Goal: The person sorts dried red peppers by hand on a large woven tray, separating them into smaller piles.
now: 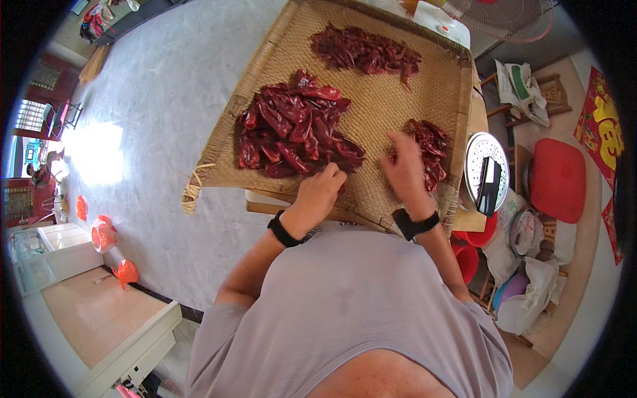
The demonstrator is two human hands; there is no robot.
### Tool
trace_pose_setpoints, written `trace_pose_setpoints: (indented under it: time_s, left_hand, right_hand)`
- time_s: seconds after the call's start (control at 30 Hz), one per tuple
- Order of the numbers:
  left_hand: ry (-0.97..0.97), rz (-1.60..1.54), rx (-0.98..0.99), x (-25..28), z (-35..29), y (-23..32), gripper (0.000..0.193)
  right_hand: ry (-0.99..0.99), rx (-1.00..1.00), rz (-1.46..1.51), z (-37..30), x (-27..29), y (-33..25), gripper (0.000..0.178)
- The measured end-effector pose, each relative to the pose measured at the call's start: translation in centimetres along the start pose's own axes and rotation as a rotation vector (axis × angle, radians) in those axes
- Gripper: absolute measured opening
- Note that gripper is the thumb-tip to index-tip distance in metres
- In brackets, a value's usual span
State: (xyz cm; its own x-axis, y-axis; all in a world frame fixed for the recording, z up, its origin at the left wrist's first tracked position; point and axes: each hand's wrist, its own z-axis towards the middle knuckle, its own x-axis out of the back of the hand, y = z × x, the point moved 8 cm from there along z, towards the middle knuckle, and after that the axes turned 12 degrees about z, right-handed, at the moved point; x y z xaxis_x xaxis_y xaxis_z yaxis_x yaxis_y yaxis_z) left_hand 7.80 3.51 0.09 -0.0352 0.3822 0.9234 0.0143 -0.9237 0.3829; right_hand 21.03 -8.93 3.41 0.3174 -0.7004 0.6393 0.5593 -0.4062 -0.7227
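Note:
A woven bamboo tray (377, 99) holds dried red chili peppers in three piles. The biggest pile (292, 126) lies on the left, of large glossy pods. Smaller, more shrivelled pods form the far pile (365, 52) and the right pile (432, 149). At the near edge of the biggest pile, my left hand (320, 194) has its fingers closed in a pinch, with a bit of red pepper showing beside the fingertips. My right hand (406, 171) is over the tray just left of the right pile, slightly blurred, its thumb and fingers apart with nothing visible in them.
Right of the tray stands a round white scale dish (475, 159) with a black phone-like device (490, 186) on it. Red buckets (466, 262), a red stool (557, 179) and bags sit lower on that side. A fan (507, 16) stands beyond the tray.

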Motion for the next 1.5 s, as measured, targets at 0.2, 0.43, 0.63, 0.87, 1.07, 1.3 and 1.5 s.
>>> trace_pose_setpoints:
  time_s: [0.2, 0.43, 0.63, 0.87, 1.07, 1.3, 1.5]
  left_hand:
    - [0.323, -0.241, 0.07, 3.9, -1.1, -0.1, 0.032]
    - [0.397, -1.198, 0.66, 3.2, -3.5, -5.0, 0.029]
    - [0.259, -1.576, 0.694, -0.7, -2.4, -4.7, 0.032]
    - [-0.058, -1.511, 0.629, -3.3, 1.6, -2.1, 0.036]
    - [-0.156, -1.477, 0.697, -4.8, 1.9, -1.3, 0.026]
    - [-0.088, -1.625, 0.695, -5.4, 1.6, -1.3, 0.028]
    - [-0.187, -1.563, 0.605, -5.8, 2.5, 1.0, 0.019]
  right_hand:
    - [-0.284, 0.096, -0.14, -0.3, -7.7, -0.9, 0.064]
    - [-0.339, -0.15, 0.003, -1.8, -6.5, 1.1, 0.054]
    - [-0.251, -0.284, 0.466, -2.8, -4.8, 2.3, 0.052]
    - [-0.364, -0.384, 0.808, -4.0, -4.9, 0.7, 0.047]
    - [-0.228, -0.168, 0.402, -4.1, -1.6, 0.2, 0.042]
    - [0.15, -0.099, -0.092, -4.0, 6.8, 2.2, 0.035]
    - [0.22, -0.119, -0.21, -6.1, 7.2, 6.1, 0.027]
